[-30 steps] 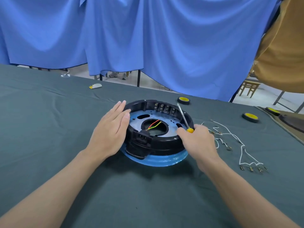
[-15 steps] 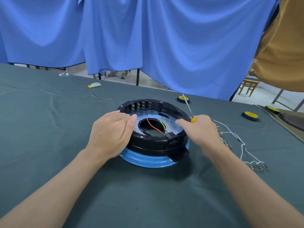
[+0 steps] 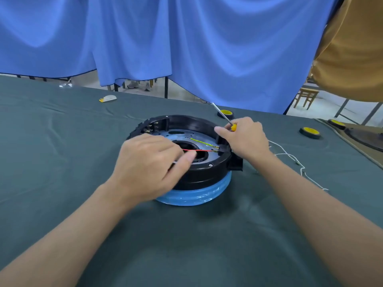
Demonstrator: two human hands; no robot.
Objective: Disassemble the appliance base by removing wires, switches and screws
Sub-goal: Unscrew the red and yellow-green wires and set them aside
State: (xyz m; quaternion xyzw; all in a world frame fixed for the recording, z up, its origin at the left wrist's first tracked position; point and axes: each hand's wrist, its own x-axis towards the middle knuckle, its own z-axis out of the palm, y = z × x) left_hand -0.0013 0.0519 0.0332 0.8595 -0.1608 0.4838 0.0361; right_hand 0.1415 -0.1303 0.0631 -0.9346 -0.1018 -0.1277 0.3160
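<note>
At the far left, a small white and yellow scrap (image 3: pixel 107 98) lies on the table (image 3: pixel 51 152), which has a dark green cloth on it; a big blue curtain (image 3: pixel 186 48) hangs behind. The left hand (image 3: pixel 149 168) is over the near left side of the appliance base (image 3: pixel 192 123); its fingers are curled and its fingertips pinch the end of a red wire (image 3: pixel 199 150), though that spot is blurry. The base is a black ring on a blue bottom; it sits flat in the middle of the table. The red wire runs straight across the hole in the middle to a plug part on the right side; a green-yellow wire (image 3: pixel 202 141) lies just behind it and ends at the same place. The right hand (image 3: pixel 246 139) rests on the right edge of the base; it grips a screwdriver (image 3: pixel 233 127) with a yellow handle, and the metal tip points up and away. The two hands are apart. To the right, loose white wires (image 3: pixel 290 156) lie on the cloth; two black and yellow rolls (image 3: pixel 309 132) sit farther back; a wooden stool (image 3: pixel 304 98) stands past the table.
</note>
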